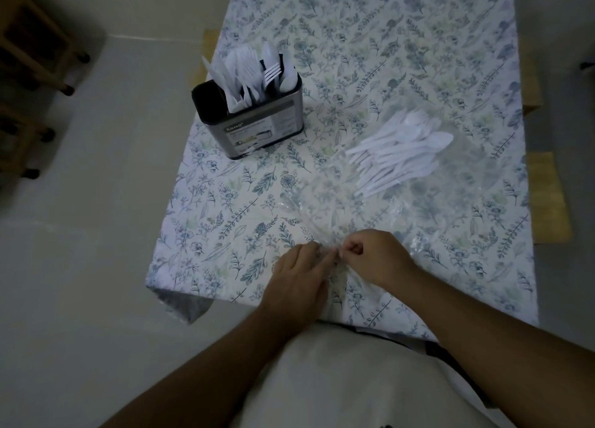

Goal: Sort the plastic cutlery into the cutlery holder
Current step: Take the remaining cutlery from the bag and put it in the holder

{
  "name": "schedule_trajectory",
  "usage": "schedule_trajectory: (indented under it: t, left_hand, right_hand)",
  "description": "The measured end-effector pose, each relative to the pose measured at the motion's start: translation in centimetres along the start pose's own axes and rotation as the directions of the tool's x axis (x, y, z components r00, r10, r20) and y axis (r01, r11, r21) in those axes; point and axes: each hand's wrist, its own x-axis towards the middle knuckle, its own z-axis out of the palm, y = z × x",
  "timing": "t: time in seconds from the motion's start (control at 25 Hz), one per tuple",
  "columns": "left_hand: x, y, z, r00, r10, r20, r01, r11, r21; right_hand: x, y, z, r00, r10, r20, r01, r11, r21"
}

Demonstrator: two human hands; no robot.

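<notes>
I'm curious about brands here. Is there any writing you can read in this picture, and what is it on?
"Kosso", or close to it, though blurred: on the label of the cutlery holder.
The smaller print on that label is too blurred to read.
Nothing else carries writing.

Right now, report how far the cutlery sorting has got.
Partly done. The cutlery holder already has white knives, forks and spoons standing in it. The left hand and right hand are both pinching the neck of a clear plastic bag at the near table edge. The pile of cutlery inside that bag remains unsorted.
</notes>
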Motion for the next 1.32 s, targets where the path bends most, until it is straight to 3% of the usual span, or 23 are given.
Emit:
schedule_trajectory:
  t: [0.12,0.24,0.4,0.48,0.6,0.76,0.88,0.96,1.0,1.04,1.08,1.12,1.2,1.24,1.32]
  left_hand:
    - [0.7,-0.1,0.2,0.994,0.108,-0.019,-0.106,0.991,0.078]
    - [1.3,-0.4,0.5,0.978,0.207,0.017,-0.207,0.970,0.128]
    - [1.8,-0.7,0.4,0.978,0.198,0.062,-0.203,0.975,0.094]
    - [1.0,-1.2,0.5,0.975,0.206,0.082,-0.213,0.973,0.090]
    - [0.3,-1.4,0.4,0.981,0.167,0.096,-0.172,0.984,0.044]
    - [1.0,-0.8,0.0,0.973,0.182,0.140,-0.185,0.983,0.014]
    - [0.5,-3.2,-0.8,0.959,0.242,0.150,-0.242,0.970,-0.016]
    - [0.3,-5.2,-2.1,0.983,0.148,0.107,-0.136,0.984,-0.113]
    - [0.6,-5.4,-3.2,0.996,0.035,0.082,-0.018,0.979,-0.201]
    - [1.1,-4.9,-4.5,0.994,-0.102,0.041,0.110,0.932,-0.346]
    - [1.7,-3.9,-5.8,0.967,-0.252,0.037,0.232,0.811,-0.538]
    - [2.4,-2.5,-7.1,0.919,-0.381,0.100,0.332,0.614,-0.716]
    - [3.8,-0.2,-8.2,0.762,-0.565,0.317,0.495,0.191,-0.848]
    - [4.3,0.3,-8.2,0.675,-0.623,0.396,0.535,0.044,-0.844]
    - [4.7,0.1,-7.7,0.535,-0.710,0.458,0.532,-0.138,-0.835]
  right_hand:
    - [-0.4,-0.3,-0.2,0.999,0.025,-0.022,-0.025,1.000,0.002]
    - [-0.2,-0.2,-0.8,0.980,0.136,-0.144,-0.113,0.982,0.152]
    - [-0.3,-1.2,-1.7,0.998,0.060,0.021,-0.060,0.998,0.008]
    - [-0.4,-1.8,-2.7,0.996,0.031,-0.089,-0.029,0.999,0.031]
    - [-1.0,-2.1,-4.7,0.925,0.019,-0.378,0.042,0.987,0.153]
    - [-2.3,-3.2,-4.8,0.961,-0.091,-0.260,0.117,0.989,0.088]
    - [-2.1,-3.4,-5.6,0.906,-0.156,-0.393,0.224,0.966,0.132]
    - [-2.1,-4.0,-6.2,0.848,-0.208,-0.488,0.325,0.930,0.170]
    - [-2.2,-4.6,-6.1,0.862,-0.204,-0.463,0.332,0.918,0.215]
    - [-2.4,-5.3,-5.6,0.900,-0.194,-0.389,0.312,0.911,0.269]
    - [-2.6,-6.0,-4.9,0.938,-0.201,-0.281,0.286,0.908,0.306]
    - [-2.8,-6.6,-4.2,0.961,-0.231,-0.150,0.268,0.908,0.320]
    - [-2.8,-6.9,-3.2,0.958,-0.276,0.076,0.251,0.937,0.242]
    - [-2.6,-6.6,-3.3,0.957,-0.279,0.084,0.261,0.950,0.174]
    - [-1.2,-5.1,-4.6,0.946,-0.300,-0.121,0.305,0.952,0.018]
